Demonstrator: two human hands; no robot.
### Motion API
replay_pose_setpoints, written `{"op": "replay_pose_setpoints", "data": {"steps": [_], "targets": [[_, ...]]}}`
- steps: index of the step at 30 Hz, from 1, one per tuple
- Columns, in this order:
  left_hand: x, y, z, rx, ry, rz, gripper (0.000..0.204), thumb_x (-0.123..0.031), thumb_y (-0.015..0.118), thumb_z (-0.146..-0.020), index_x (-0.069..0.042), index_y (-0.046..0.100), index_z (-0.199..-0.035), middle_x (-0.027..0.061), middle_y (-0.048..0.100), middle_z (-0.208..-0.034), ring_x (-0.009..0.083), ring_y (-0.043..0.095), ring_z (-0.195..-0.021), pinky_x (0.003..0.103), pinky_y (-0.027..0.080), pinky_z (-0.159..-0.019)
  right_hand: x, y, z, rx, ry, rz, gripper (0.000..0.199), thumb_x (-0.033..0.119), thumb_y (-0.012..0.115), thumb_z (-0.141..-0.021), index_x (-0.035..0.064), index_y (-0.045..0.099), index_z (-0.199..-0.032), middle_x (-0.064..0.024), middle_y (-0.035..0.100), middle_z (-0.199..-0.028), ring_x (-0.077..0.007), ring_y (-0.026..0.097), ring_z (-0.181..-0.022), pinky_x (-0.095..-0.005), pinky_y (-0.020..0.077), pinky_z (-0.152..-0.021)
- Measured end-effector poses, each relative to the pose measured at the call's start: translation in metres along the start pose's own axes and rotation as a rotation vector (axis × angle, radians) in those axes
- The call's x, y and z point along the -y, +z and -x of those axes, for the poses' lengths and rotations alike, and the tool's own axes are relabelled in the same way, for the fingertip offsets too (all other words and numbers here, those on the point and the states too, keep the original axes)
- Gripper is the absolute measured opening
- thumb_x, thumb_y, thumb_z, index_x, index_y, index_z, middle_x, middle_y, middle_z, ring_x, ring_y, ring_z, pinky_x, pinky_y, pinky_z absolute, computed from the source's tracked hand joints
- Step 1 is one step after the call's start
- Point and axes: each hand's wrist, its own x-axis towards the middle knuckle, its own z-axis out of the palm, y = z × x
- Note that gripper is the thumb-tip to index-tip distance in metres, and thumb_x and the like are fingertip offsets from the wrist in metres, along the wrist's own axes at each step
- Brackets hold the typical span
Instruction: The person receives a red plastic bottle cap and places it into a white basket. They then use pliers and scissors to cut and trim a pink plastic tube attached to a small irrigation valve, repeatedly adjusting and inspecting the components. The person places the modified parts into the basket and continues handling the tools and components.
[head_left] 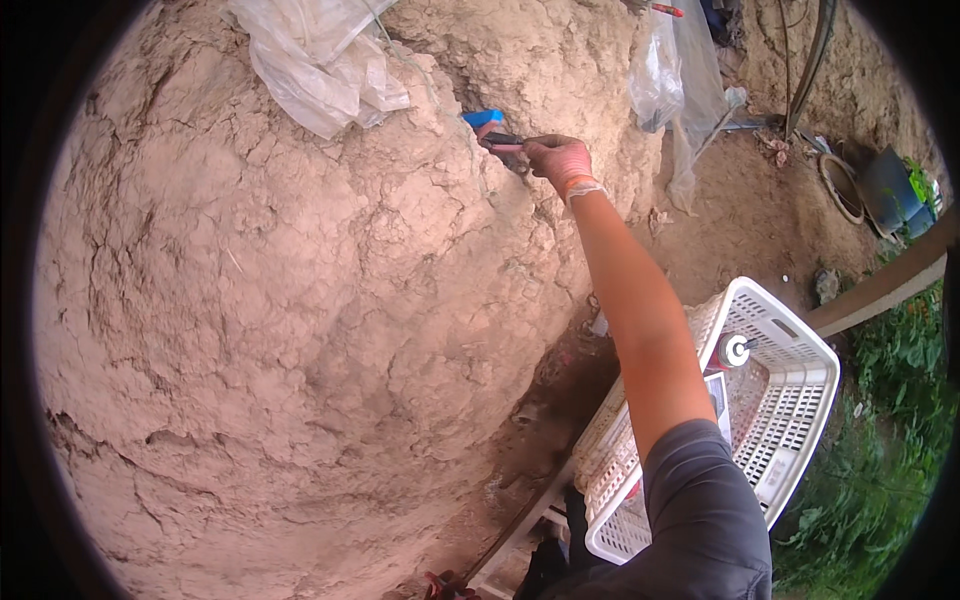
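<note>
My right hand [558, 160] reaches up to a hollow in a cracked, tan earthen wall [300, 280]. Its fingers are closed on the end of a slim dark and pinkish object [505, 143], whose kind I cannot make out. Just beyond the object's far end, a bright blue thing [483, 118] lies in the hollow, partly hidden. An orange and whitish band [583, 188] circles my right wrist. My left hand is out of view.
Below my forearm stands a white plastic basket [820, 370] holding a bottle-like item with a white top [734, 350]. Crumpled clear plastic sheeting [320, 70] hangs on the wall, with more sheeting [690, 90] farther right. A beam [890, 285] juts in beside green plants [880, 470].
</note>
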Motion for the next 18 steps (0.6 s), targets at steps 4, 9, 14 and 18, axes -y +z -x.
{"op": "replay_pose_setpoints", "data": {"steps": [4, 9, 14, 18], "targets": [[0.005, -0.002, 0.006, 0.029, 0.027, -0.010, 0.057, -0.038, 0.059, -0.107, 0.004, 0.050, -0.145, 0.0084, 0.070, -0.102, 0.0181, 0.065, -0.094, 0.038, 0.059, -0.078, -0.002, -0.015, 0.011, 0.090, -0.045, -0.142, 0.024, 0.015, 0.079, -0.087, -0.0020, 0.079, -0.104, -0.0075, 0.075, -0.089, -0.0143, 0.069, -0.074, -0.0291, 0.0592, -0.072], [-0.003, 0.010, 0.011, 0.038, -0.010, 0.051, 0.052, -0.034, 0.063, -0.106, 0.000, 0.053, -0.144, 0.0073, 0.070, -0.103, 0.0182, 0.066, -0.095, 0.038, 0.059, -0.079, -0.003, -0.032, 0.020, 0.056, 0.017, -0.176, 0.029, 0.017, 0.080, -0.088, -0.0046, 0.077, -0.106, -0.0102, 0.074, -0.088, -0.0154, 0.069, -0.073, -0.0297, 0.0606, -0.070], [-0.001, 0.014, 0.016, 0.051, -0.010, 0.065, 0.049, -0.031, 0.064, -0.105, -0.001, 0.056, -0.142, 0.0073, 0.070, -0.103, 0.0182, 0.067, -0.095, 0.037, 0.059, -0.080, -0.002, -0.026, 0.034, 0.094, 0.033, -0.312, 0.031, 0.019, 0.079, -0.090, -0.0054, 0.074, -0.109, -0.0113, 0.074, -0.088, -0.0179, 0.071, -0.073, -0.0312, 0.0614, -0.072], [0.008, 0.011, 0.019, 0.079, 0.030, 0.024, 0.047, -0.030, 0.065, -0.104, -0.001, 0.057, -0.141, 0.0076, 0.070, -0.102, 0.0180, 0.067, -0.093, 0.038, 0.059, -0.078, -0.017, -0.023, 0.049, 0.111, 0.088, -0.344, 0.031, 0.019, 0.076, -0.095, -0.0021, 0.070, -0.118, -0.0121, 0.073, -0.105, -0.0231, 0.073, -0.092, -0.0386, 0.0634, -0.087]]}}
